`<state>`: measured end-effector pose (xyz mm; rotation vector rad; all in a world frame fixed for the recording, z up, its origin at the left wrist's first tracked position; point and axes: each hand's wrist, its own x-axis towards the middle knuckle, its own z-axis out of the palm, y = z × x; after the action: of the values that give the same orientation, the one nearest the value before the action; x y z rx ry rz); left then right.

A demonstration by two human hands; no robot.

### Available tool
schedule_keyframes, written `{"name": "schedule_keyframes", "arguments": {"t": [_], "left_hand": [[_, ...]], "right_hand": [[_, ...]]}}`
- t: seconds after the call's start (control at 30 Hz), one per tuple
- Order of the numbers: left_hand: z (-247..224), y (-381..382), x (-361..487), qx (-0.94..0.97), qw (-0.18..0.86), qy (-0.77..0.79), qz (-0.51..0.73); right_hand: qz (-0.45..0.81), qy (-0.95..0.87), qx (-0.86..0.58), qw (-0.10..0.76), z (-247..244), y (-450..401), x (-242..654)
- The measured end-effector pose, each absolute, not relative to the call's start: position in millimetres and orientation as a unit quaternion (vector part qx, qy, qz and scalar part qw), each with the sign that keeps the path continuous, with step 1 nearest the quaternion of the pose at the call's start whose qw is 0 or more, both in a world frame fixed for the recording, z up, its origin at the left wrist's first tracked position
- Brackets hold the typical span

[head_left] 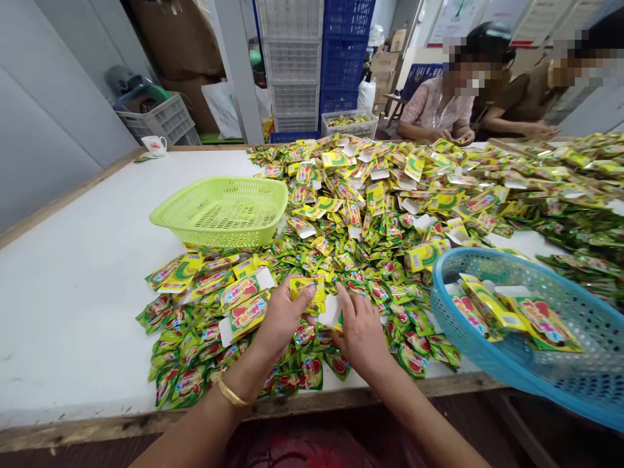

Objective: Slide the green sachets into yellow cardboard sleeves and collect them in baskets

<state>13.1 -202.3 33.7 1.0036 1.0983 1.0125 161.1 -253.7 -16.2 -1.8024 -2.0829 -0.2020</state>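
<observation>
- Yellow printed card shows between your hands: a small box [307,296] above the sachets [190,383], near the front edge of the white table [73,292].
- Your left hand [285,315] grips the box, thumb pressed on its upper face.
- Your right hand [363,331] is bent around the white flap [331,313] beside it, fingertips at its edge; whether they pinch it or only rest there, you cannot tell from this view.
- The step in hand looks like working at the box's flap end; whether anything is inside is hidden.
- My judgement is that the next move calls for a steady left grip, without squashing the card, while your right fingers control the flap.
- The flap end seems to point towards your right hand. The visible yellow part runs roughly sideways; the full long axis is partly covered by your fingers, so take that as a guess.
- Two boxes [248,315] lie just left of your left hand, long axes slanting up to the right.
- To your right, the blue basket [441,305] holds more boxes; beyond your left hand sits the green basket [219,237].
</observation>
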Motion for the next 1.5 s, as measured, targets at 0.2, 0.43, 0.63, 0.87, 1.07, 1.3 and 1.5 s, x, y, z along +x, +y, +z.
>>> {"name": "schedule_keyframes", "arguments": {"t": [0.2, 0.43, 0.63, 0.87, 1.07, 1.3, 1.5], "left_hand": [[1.3, -201.1, 31.2, 0.503, 0.517, 0.547, 0.425], [-9.1, -206.2, 38.8, 0.565, 0.494, 0.530, 0.395], [-9.1, -209.3, 37.6, 0.632, 0.465, 0.523, 0.334], [11.3, -194.3, 30.7, 0.704, 0.420, 0.523, 0.234], [18.7, -193.3, 33.7, 0.734, 0.350, 0.557, 0.170], [27.7, -195.2, 33.6, 0.778, 0.387, 0.462, 0.176], [33.3, -189.5, 29.3, 0.759, 0.458, 0.413, 0.209]], "right_hand": [[-0.052, -0.721, -0.646, 0.245, -42.9, -253.4, 152.1], [-0.047, -0.720, -0.642, 0.260, -43.0, -257.2, 163.5], [-0.118, -0.709, -0.659, 0.222, -36.8, -255.9, 166.1], [-0.110, -0.712, -0.651, 0.238, -38.7, -254.3, 162.0], [-0.122, -0.726, -0.639, 0.222, -34.0, -253.0, 157.3], [-0.120, -0.737, -0.614, 0.256, -33.5, -253.8, 160.0], [-0.119, -0.746, -0.601, 0.262, -27.0, -253.8, 161.0]]}}
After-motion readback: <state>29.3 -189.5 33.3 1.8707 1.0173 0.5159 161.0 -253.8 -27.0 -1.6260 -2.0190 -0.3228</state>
